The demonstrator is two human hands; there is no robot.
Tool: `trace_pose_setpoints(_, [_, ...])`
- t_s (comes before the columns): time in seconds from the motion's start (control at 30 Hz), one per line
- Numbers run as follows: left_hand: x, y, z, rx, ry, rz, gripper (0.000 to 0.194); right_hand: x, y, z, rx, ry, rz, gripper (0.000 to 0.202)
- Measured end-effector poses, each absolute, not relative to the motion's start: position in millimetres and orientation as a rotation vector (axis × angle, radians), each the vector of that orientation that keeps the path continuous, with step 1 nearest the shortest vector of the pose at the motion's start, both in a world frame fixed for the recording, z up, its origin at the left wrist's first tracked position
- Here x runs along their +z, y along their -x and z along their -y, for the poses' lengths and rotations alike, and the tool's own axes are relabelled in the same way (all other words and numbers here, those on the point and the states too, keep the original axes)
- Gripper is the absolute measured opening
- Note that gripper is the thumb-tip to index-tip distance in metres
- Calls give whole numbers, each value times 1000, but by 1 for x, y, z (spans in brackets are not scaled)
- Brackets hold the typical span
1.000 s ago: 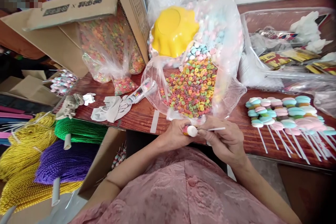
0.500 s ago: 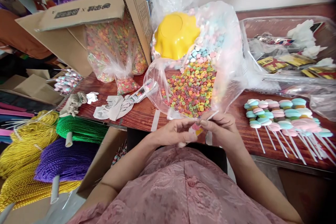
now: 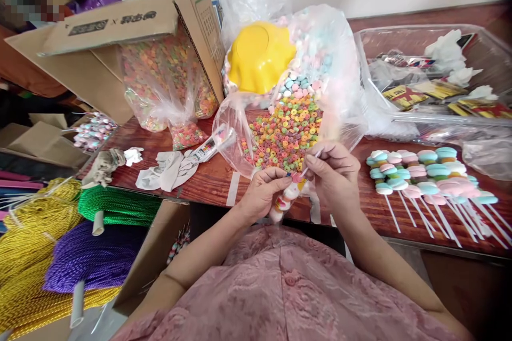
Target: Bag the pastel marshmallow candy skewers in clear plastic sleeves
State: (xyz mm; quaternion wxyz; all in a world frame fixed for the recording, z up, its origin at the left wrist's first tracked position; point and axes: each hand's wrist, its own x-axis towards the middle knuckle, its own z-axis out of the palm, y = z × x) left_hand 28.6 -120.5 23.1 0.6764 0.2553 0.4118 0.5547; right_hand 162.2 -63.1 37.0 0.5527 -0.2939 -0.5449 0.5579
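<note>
In front of my body is a candy skewer (image 3: 283, 200) in a printed clear wrapper, hanging at a slant with its lower end toward my lap. My left hand (image 3: 264, 192) closes around its upper part, thumb and fingers pinching near the neck. The thumb and forefinger of my right hand (image 3: 336, 173) pinch the thin white stick (image 3: 309, 162) that comes out of the top. Just beyond my hands, an open clear bag holds ring-shaped candies (image 3: 290, 133) in several colours. Behind these lie pastel button-shaped candies (image 3: 301, 84) and a yellow scalloped bowl (image 3: 262, 56), upside down.
Rows of candy skewers (image 3: 428, 173) lie on the right of the table. Behind them is a clear plastic tray (image 3: 362, 45) with packets. At left stand a cardboard box (image 3: 204, 26) of bagged candy, white gloves (image 3: 166, 170) and bundles of twisted cord (image 3: 96, 248).
My right hand has risen slightly, and its fingers now point up along the stick. The wrapped candy shows more below my left hand. The whole view has shifted a little.
</note>
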Motion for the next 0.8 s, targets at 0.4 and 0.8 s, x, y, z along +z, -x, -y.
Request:
trace_pose_setpoints(0.4, [13,-25,112,1497,-540,-1044,38,-1,-161,74,1173,827,1402,25])
trace_pose_setpoints(0.8, [-5,-32,130,1386,-630,-962,39,-15,-142,91,814,804,1519,6])
